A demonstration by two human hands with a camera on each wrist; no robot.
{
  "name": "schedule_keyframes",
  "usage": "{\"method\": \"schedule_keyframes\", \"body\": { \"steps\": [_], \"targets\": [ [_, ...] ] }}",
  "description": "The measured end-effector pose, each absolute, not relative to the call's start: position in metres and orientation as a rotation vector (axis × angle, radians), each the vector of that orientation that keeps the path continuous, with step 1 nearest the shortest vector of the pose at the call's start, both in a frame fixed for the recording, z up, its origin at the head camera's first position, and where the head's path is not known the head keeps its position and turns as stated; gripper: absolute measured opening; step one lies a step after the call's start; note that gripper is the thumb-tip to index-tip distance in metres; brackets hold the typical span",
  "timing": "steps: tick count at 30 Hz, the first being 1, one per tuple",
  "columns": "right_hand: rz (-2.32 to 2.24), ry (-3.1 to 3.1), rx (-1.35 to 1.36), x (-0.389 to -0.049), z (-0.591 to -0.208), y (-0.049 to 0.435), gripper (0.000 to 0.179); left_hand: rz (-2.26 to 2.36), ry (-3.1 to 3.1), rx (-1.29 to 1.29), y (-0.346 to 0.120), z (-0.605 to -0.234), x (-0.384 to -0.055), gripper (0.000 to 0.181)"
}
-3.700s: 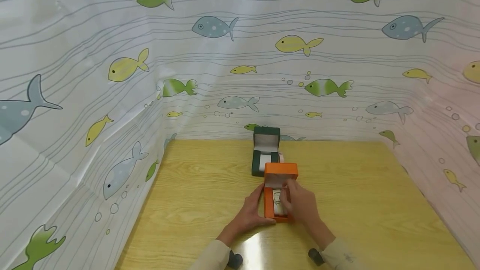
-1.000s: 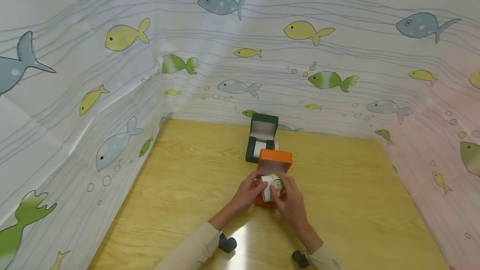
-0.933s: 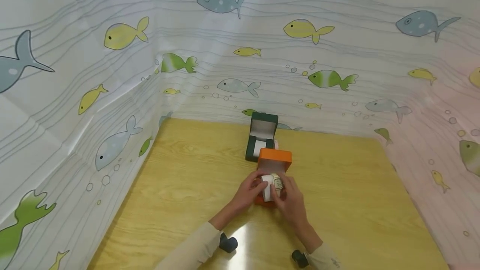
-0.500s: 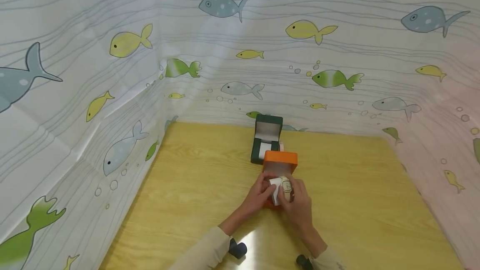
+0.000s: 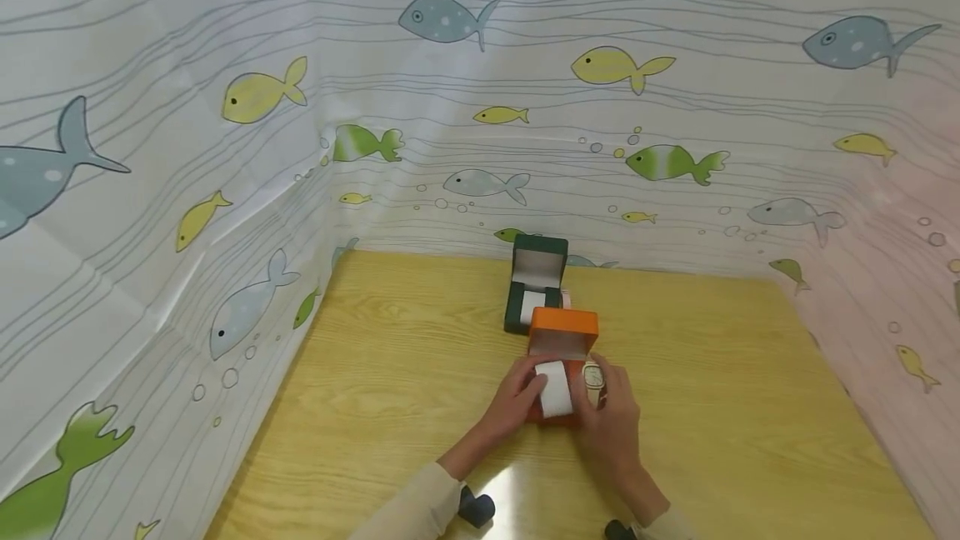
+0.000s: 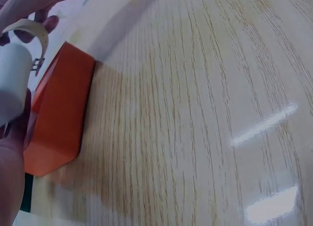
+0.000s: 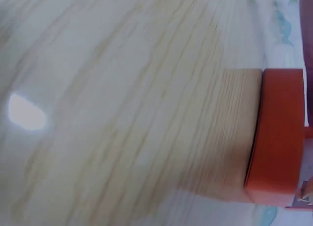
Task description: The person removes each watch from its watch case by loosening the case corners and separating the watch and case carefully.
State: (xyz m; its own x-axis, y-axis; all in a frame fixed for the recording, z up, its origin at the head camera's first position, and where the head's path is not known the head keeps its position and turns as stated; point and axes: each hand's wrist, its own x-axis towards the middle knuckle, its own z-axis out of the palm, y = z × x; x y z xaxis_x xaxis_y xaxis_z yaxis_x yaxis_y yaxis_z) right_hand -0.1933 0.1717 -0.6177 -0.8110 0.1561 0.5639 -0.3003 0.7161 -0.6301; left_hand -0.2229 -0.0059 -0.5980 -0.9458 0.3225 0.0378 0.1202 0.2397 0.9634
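In the head view my left hand (image 5: pixel 512 404) grips a white watch cushion (image 5: pixel 555 391) by its left side, thumb on top. My right hand (image 5: pixel 612 415) pinches a pale-strapped wristwatch (image 5: pixel 592 377) with a squarish dial, apart from the cushion and to its right. Both are above the orange watch box (image 5: pixel 565 322), whose lid stands up. The left wrist view shows the cushion (image 6: pixel 14 79) over the box (image 6: pixel 61 113), with the curved strap (image 6: pixel 39 29) and its clasp off the cushion's end. Only the box side (image 7: pixel 276 133) shows clearly in the right wrist view.
Behind the orange box stands a dark green watch box (image 5: pixel 540 261), lid raised, with a white cushion (image 5: pixel 533 307) inside. A small pinkish thing (image 5: pixel 566 299) shows partly beside it. A fish-patterned sheet (image 5: pixel 480 132) walls the wooden table (image 5: pixel 405 340) at the back and sides.
First the watch and cushion sat in the orange box; then both hands held them together above it. Now the watch is off the cushion, moved right with my right hand.
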Motion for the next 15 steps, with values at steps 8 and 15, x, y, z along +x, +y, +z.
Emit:
{"method": "schedule_keyframes", "body": {
  "steps": [8, 15],
  "targets": [
    [1.006, -2.336, 0.033, -0.193, -0.620, 0.181, 0.040, 1.940, 2.382, 0.548, -0.006, -0.603, -0.226, 0.024],
    [1.078, -2.378, -0.102, -0.191, -0.623, 0.190, 0.040, 1.964, 2.223, 0.527, -0.003, -0.603, -0.225, 0.022]
  ]
}}
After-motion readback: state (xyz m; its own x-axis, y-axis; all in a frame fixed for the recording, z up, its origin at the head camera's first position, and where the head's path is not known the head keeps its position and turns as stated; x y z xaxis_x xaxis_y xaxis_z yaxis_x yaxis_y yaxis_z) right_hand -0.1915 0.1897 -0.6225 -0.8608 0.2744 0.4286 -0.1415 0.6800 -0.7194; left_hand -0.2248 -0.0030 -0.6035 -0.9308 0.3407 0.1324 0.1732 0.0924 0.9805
